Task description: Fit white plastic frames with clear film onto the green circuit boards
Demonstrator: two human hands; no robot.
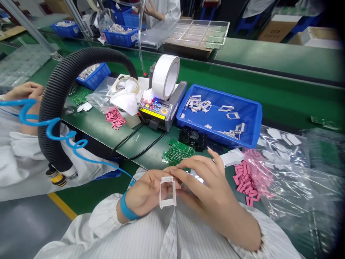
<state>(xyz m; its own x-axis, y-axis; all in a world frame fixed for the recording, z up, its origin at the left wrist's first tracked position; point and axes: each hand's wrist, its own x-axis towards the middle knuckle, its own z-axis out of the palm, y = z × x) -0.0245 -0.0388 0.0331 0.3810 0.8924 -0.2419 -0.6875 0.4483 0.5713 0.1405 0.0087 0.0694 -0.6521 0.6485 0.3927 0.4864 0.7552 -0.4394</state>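
Observation:
My left hand (145, 192) is closed around a small white rectangular plastic frame (167, 191), held upright close to my chest. My right hand (212, 194) reaches across from the right, its thumb and forefinger pinching the top edge of the same frame, the other fingers spread. A blue wrist strap (126, 208) circles my left wrist. Just beyond my hands lies a pile of green circuit boards (178, 151) on the green table. Several pink strips (249, 180) lie to the right of my right hand.
A blue tray (250, 118) with several white frames stands behind the boards. A tape dispenser (161, 108) with a white roll sits left of it, next to more pink strips (115, 118). A black corrugated hose (59, 97) arches at left. Another person's hands (25, 91) work at left. Clear bags (299, 180) lie at right.

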